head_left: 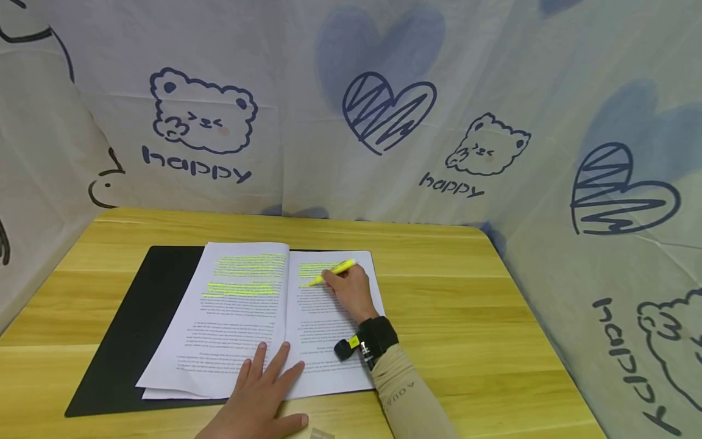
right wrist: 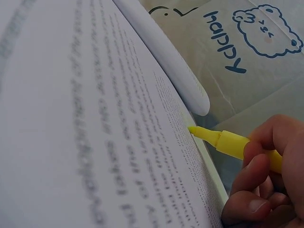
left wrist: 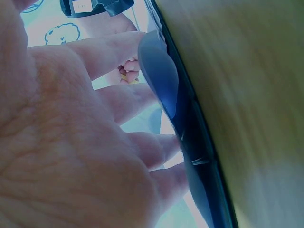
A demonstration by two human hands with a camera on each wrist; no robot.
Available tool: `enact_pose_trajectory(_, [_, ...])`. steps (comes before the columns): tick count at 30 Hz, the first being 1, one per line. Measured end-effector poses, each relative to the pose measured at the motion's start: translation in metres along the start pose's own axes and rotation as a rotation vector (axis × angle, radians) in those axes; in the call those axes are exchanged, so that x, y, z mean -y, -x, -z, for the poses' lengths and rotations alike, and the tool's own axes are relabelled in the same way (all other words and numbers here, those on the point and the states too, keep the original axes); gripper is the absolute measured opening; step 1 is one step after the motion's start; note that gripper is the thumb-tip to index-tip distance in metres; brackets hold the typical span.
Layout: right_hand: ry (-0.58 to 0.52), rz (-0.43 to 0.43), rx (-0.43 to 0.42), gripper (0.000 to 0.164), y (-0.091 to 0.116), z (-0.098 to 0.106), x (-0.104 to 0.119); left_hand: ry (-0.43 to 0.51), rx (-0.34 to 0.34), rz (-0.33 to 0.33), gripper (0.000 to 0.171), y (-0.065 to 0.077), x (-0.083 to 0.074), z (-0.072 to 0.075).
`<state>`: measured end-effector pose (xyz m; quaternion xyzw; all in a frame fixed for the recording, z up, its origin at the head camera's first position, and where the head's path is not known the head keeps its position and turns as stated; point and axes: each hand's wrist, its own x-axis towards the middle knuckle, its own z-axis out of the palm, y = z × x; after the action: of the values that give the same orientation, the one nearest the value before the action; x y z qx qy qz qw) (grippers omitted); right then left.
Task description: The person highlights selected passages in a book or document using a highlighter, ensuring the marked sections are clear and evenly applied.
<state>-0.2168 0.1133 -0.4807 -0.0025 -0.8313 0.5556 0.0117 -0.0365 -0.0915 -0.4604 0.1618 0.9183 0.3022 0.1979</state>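
Printed paper pages [head_left: 241, 341] lie open like a booklet, with yellow marked lines high on both sides. My right hand [head_left: 352, 291] pinches a yellow highlighter [head_left: 344, 266], its tip touching the right-hand page near the top text. In the right wrist view the highlighter [right wrist: 232, 144] slants between thumb and fingers, tip at the paper. My left hand [head_left: 263, 393] rests with fingers spread on the lower edge of the pages, near the centre fold. Seen from the left wrist, the palm and fingers of the left hand [left wrist: 80, 128] reach over the paper's edge.
A black mat [head_left: 115, 360] lies under the pages on the wooden table [head_left: 450, 341]. Fabric [head_left: 307, 183] with hearts and bear drawings hangs behind and at both sides. A small clear object [head_left: 320, 433] sits at the table's near edge. A black device [head_left: 378, 338] is strapped to the right wrist.
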Motion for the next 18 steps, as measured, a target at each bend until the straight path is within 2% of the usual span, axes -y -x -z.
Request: enact_pose_trajectory(18, [0.01,0.002,-0.013,0.021,-0.0029,0.0027,-0.0033,-0.018,0.002,0.013,0.086,-0.0014,-0.0017,0.0013])
